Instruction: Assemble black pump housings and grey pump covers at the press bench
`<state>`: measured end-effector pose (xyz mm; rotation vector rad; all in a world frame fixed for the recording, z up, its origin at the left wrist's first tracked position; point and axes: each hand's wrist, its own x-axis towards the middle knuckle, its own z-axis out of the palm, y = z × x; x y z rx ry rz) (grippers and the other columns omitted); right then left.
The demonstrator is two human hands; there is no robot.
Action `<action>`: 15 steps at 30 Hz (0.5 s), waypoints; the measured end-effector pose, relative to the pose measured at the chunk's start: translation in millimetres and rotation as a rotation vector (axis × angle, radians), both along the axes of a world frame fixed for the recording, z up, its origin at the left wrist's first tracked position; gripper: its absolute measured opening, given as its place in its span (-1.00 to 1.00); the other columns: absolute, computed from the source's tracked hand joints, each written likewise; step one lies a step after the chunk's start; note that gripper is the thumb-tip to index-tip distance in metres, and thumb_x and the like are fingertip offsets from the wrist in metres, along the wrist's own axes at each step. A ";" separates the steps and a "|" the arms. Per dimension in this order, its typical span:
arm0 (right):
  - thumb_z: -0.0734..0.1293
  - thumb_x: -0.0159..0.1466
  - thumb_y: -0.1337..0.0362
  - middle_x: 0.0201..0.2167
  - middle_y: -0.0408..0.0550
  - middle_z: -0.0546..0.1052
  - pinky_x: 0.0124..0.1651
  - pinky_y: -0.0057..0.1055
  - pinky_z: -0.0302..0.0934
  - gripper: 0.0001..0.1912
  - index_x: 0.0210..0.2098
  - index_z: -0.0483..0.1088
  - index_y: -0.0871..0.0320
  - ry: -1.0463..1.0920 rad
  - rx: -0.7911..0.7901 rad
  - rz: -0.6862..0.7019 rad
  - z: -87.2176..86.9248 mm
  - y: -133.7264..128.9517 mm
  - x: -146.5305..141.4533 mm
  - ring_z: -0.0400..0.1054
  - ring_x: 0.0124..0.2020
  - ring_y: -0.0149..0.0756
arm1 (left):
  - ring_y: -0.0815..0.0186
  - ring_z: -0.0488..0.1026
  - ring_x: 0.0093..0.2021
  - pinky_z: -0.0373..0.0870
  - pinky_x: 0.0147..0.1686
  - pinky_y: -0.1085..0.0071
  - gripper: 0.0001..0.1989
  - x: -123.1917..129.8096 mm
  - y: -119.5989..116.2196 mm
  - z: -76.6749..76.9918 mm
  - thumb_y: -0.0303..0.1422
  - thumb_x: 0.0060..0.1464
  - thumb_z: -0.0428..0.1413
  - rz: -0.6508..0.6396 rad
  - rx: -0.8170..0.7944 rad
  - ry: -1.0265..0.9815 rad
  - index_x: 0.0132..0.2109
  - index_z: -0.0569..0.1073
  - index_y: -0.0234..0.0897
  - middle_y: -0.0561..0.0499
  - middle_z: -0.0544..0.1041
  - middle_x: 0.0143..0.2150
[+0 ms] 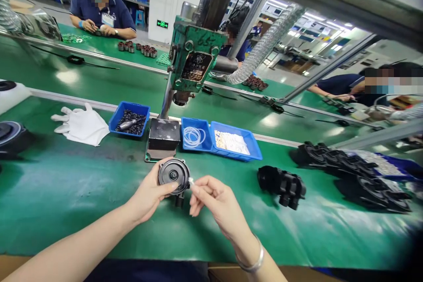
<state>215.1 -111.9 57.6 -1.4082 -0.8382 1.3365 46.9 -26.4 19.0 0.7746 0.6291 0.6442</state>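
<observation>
My left hand (155,189) is closed around a round black plastic housing (173,172) with ringed grooves and a short stub at its lower side. The thumb lies across the front of the disc. At the housing's right edge, my right hand (211,196) pinches a small white piece (191,181), too small to name, against or very near the rim. Just behind the housing stands the black block (164,134) at the base of a green press (194,57). Blue bins beside it hold clear tubing rings (193,137) and small white parts (231,142).
A blue bin of small black parts (129,119) and a white glove (81,124) lie left of the press. Black fittings (282,185) rest on the right, with several black housings (350,172) beyond. Co-workers sit across the bench, one at upper left (102,13).
</observation>
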 end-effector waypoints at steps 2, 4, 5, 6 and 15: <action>0.40 0.23 -0.01 -0.61 -0.18 0.49 -0.54 -0.52 0.26 -0.63 -0.30 0.41 0.20 -0.109 -0.030 0.038 -6.6 1.3 -4.5 0.37 -0.65 -0.44 | 0.15 0.36 0.19 0.34 0.18 0.20 -0.34 -0.1 0.0 -0.8 -0.36 -0.02 0.30 0.005 0.093 0.015 0.21 0.25 -0.16 -0.08 0.43 0.17; 0.36 0.25 -0.05 -0.63 -0.23 0.43 -0.58 -0.55 0.14 -0.61 -0.29 0.43 0.20 -0.209 -0.038 0.051 -10.3 3.3 -9.2 0.29 -0.69 -0.49 | 0.13 0.32 0.24 0.25 0.27 0.14 -0.33 -0.1 -0.2 -1.8 -0.33 0.01 0.28 0.003 0.202 0.043 0.23 0.22 -0.18 -0.11 0.40 0.21; 0.34 0.26 -0.06 -0.64 -0.24 0.41 -0.59 -0.55 0.10 -0.60 -0.30 0.44 0.20 -0.251 -0.039 0.051 -11.0 4.3 -11.1 0.26 -0.70 -0.51 | 0.11 0.31 0.26 0.23 0.29 0.12 -0.33 -0.1 -0.3 -2.3 -0.31 0.02 0.27 -0.005 0.250 0.057 0.24 0.21 -0.19 -0.12 0.39 0.23; 0.33 0.27 -0.07 -0.65 -0.26 0.38 -0.60 -0.55 0.07 -0.59 -0.31 0.44 0.19 -0.283 -0.040 0.051 -11.0 5.2 -12.8 0.23 -0.71 -0.51 | 0.11 0.30 0.27 0.22 0.30 0.11 -0.33 0.0 -0.5 -2.7 -0.30 0.04 0.26 -0.016 0.290 0.068 0.25 0.20 -0.19 -0.13 0.37 0.24; 0.26 0.32 -0.05 -0.67 -0.27 0.30 -0.58 -0.50 0.03 -0.61 -0.34 0.44 0.16 -0.457 -0.008 0.082 -10.0 5.1 -11.9 0.15 -0.69 -0.50 | 0.13 0.25 0.31 0.15 0.36 0.05 -0.42 -0.5 -3.0 -9.0 -0.38 0.15 0.13 -0.066 0.497 0.180 0.28 0.14 -0.13 -0.11 0.30 0.29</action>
